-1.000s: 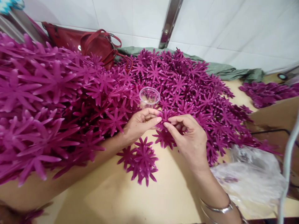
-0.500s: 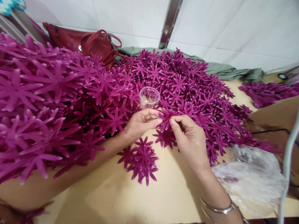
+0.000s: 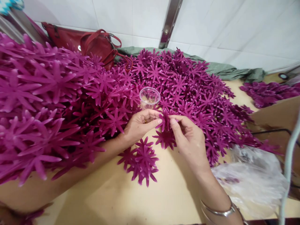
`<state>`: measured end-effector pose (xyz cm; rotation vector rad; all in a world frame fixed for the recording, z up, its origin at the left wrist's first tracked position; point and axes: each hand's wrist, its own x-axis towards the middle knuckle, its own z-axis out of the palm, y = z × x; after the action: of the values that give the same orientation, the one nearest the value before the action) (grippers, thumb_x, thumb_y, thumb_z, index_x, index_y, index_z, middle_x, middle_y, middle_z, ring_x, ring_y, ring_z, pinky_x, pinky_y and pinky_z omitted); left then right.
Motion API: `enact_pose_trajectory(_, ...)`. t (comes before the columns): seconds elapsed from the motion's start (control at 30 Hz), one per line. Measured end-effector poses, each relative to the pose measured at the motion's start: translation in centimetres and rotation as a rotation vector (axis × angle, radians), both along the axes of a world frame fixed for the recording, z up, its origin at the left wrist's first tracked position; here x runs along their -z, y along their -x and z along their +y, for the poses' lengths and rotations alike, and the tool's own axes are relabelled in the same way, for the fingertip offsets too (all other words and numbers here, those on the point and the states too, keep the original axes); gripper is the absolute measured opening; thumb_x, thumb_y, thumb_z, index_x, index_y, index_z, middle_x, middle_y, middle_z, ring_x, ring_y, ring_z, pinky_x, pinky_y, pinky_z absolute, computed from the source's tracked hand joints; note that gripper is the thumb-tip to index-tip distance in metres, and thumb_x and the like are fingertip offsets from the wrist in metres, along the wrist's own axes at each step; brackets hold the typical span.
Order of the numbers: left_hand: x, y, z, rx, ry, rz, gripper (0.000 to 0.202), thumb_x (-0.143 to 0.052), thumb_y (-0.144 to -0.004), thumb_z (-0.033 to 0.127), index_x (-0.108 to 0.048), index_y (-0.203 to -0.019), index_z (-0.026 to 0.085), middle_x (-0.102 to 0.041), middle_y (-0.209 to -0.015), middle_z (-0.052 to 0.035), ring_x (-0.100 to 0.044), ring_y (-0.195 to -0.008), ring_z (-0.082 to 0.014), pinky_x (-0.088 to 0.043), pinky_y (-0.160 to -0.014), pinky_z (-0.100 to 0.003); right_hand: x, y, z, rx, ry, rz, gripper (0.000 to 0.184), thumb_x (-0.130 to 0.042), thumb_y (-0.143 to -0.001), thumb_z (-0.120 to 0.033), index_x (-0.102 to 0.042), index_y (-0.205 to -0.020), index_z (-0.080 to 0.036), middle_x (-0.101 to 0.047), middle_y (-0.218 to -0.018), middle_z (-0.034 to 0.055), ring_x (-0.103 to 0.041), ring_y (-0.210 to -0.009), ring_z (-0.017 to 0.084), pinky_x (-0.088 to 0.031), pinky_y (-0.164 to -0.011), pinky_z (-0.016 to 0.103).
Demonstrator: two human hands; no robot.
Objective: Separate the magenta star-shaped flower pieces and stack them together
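Note:
Between my two hands is a purple artificial flower (image 3: 164,122) with narrow petals, turned partly edge-on. My left hand (image 3: 143,123) pinches its left side between thumb and fingers. On the other side, the thumb and index finger of my right hand (image 3: 188,136) close on its right edge. Whether a small part sits at its centre is hidden. A clear plastic cup (image 3: 150,97) with small contents stands just beyond my left fingers. Below my hands, several loose flowers (image 3: 142,161) lie overlapped on the tan table (image 3: 131,203).
Heaps of purple flowers (image 3: 42,93) cover the left and back. A red handbag (image 3: 67,39) leans at the wall beside green cloth (image 3: 225,71). At right are a clear plastic bag (image 3: 253,181), a cardboard box (image 3: 276,115) and a pale cable (image 3: 289,159).
The flower in my fingers has turned from facing me to nearly edge-on. My right hand has shifted slightly left; my left hand has hardly moved.

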<state>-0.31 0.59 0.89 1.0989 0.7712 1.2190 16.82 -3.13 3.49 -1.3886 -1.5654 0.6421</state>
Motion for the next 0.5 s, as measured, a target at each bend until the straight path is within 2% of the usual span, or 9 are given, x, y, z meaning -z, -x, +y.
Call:
enact_pose_trajectory(0.1,-0.01,-0.08,-0.01,-0.03,0.015,0.012,0.016,-0.081,-0.079,0.019,-0.073,-0.092,0.014,-0.075,-0.089,-0.0012,-0.068,-0.081,-0.0106,-0.054,-0.083,-0.025,-0.5,-0.19,-0.03,0.083,-0.045,-0.001,0.018,-0.062,-0.099,-0.034,-0.074,-0.095,-0.021,-0.069,-0.078,-0.0018,-0.058,-0.066,0.013,-0.045,-0.065,0.026)
enact_pose_trajectory(0.2,-0.03,-0.1,-0.08,-0.039,0.015,0.005,0.016,-0.082,-0.079,0.02,-0.073,-0.092,0.015,-0.075,-0.089,-0.001,-0.068,-0.082,-0.011,-0.053,-0.085,-0.026,-0.93,-0.2,-0.04,0.129,-0.071,0.004,0.016,-0.066,-0.095,-0.031,-0.074,-0.087,-0.02,-0.068,-0.073,-0.0027,-0.056,-0.064,0.012,-0.044,-0.063,0.025)
enact_pose_trajectory(0.33,-0.02,-0.07,-0.14,-0.029,0.025,0.006,0.019,-0.084,-0.078,0.022,-0.073,-0.093,0.015,-0.075,-0.09,-0.0013,-0.067,-0.082,-0.0111,-0.053,-0.085,-0.027,-1.09,0.0,0.02,0.132,-0.017,0.076,0.014,-0.072,-0.09,-0.031,-0.075,-0.082,-0.019,-0.071,-0.073,-0.0016,-0.058,-0.064,0.013,-0.045,-0.062,0.025)
enact_pose_trajectory(0.5,-0.32,-0.03,-0.17,0.049,0.065,-0.056,0.027,-0.088,-0.076,0.028,-0.072,-0.094,0.016,-0.074,-0.088,0.0003,-0.066,-0.077,-0.0099,-0.054,-0.08,-0.026,-0.67,0.26,0.07,0.129,0.022,0.134,0.016,-0.08,-0.081,-0.032,-0.072,-0.076,-0.02,-0.068,-0.068,-0.003,-0.055,-0.059,0.012,-0.044,-0.059,0.025)
